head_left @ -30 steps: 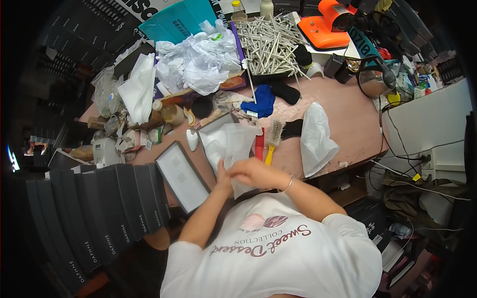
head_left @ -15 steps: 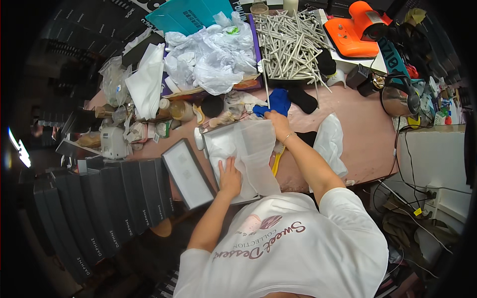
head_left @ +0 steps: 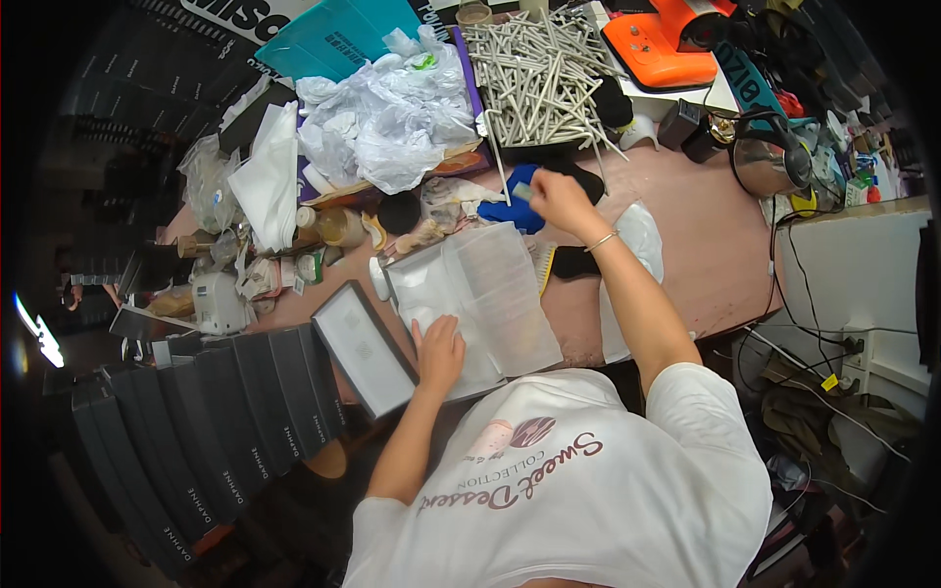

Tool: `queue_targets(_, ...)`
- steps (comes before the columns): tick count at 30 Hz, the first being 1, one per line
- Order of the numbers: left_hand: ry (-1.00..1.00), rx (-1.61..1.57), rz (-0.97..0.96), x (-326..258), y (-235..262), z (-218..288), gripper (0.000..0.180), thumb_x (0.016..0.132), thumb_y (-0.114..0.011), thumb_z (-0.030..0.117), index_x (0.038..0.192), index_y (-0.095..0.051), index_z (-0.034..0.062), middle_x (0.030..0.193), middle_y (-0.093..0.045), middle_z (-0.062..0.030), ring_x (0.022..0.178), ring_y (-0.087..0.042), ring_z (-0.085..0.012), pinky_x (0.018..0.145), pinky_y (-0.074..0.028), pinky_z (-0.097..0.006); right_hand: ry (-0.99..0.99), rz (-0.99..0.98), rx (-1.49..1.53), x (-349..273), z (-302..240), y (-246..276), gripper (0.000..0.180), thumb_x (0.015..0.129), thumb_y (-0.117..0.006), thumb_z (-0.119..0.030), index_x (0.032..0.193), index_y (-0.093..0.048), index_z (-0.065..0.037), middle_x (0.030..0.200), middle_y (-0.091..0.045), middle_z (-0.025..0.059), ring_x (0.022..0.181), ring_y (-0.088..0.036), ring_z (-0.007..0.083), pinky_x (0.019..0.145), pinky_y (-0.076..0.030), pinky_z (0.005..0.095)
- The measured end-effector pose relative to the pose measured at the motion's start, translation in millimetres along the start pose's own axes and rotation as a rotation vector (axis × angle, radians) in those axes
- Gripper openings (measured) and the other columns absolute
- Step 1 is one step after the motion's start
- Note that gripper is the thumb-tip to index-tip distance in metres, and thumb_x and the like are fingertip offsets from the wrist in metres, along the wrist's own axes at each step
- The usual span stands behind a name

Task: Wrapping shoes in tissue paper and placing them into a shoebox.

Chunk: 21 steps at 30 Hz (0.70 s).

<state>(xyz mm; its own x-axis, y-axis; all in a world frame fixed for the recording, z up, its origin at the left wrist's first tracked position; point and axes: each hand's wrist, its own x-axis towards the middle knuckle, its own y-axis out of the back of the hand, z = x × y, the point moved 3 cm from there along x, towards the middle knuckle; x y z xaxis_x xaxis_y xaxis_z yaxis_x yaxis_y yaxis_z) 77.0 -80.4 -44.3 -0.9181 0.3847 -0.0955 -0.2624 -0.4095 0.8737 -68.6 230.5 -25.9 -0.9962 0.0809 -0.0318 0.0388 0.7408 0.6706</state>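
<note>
In front of me lies a grey shoebox-like box (head_left: 394, 286) lined with white tissue paper (head_left: 500, 299). One sheet of the tissue is folded out over the box's right side. My left hand (head_left: 441, 353) rests flat on the paper inside, fingers apart. Over the table, beyond the box's far right corner, my right hand (head_left: 566, 204) pinches a small flat grey-green piece (head_left: 524, 192), its kind too small to make out. A blue cloth (head_left: 512, 208) lies just behind that piece. Left of the box sits its lid (head_left: 365, 355), pale inside up, with dark edges.
Dark boxes (head_left: 230, 416) stand in a row at left. At the back are a carton of crumpled white paper (head_left: 412, 113) and a box of pale sticks (head_left: 534, 83). An orange device (head_left: 652, 54), a glass kettle (head_left: 769, 162) and a white bag (head_left: 632, 250) are right.
My right hand has lifted off the blue cloth and moved right, now with a small piece in its fingers. The tissue sheet has spread further right. My left hand stays on the paper.
</note>
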Motion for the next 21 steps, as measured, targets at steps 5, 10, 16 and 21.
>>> queue_targets(5,0.143,-0.323,0.158,-6,18,21,0.025,0.090,-0.045,0.009,0.109,-0.057,-0.0029,0.108,-0.059,-0.0191,0.101,-0.057,-0.0330,0.094,-0.040,-0.039,0.088,-0.795,0.555,-91,-58,-98,0.020,0.078,-0.056,-0.017,0.083,-0.057,0.002,0.071,-0.060,0.0191,0.069,-0.062,0.0238,0.061,-0.050,0.0368)
queue_targets(10,0.270,-0.421,0.389,-29,16,6,0.023,0.090,-0.044,0.003,0.108,-0.058,-0.0026,0.104,-0.060,-0.0180,0.097,-0.059,-0.0299,0.088,-0.045,-0.034,0.077,-0.364,0.314,-90,-69,-109,0.018,0.082,-0.054,-0.014,0.087,-0.058,0.002,0.078,-0.063,0.0195,0.072,-0.064,0.0280,0.061,-0.051,0.0381)
queue_targets(16,0.076,-0.150,0.246,-34,12,14,0.025,0.083,-0.049,0.002,0.105,-0.060,-0.0025,0.114,-0.056,-0.0184,0.114,-0.050,-0.0344,0.099,-0.037,-0.042,0.110,-0.245,-0.132,-59,-13,-136,0.024,0.083,-0.052,-0.020,0.097,-0.062,-0.003,0.087,-0.066,0.0170,0.083,-0.064,0.0322,0.067,-0.051,0.0416)
queue_targets(21,-0.047,0.399,-0.198,-13,-26,8,0.031,0.074,-0.060,0.012,0.101,-0.063,-0.0025,0.127,-0.047,-0.0196,0.128,-0.033,-0.0343,0.108,-0.015,-0.057,0.060,0.056,0.319,-35,46,-135,0.036,0.087,-0.050,-0.028,0.097,-0.060,0.005,0.088,-0.065,0.0203,0.077,-0.065,0.0322,0.066,-0.052,0.0387)
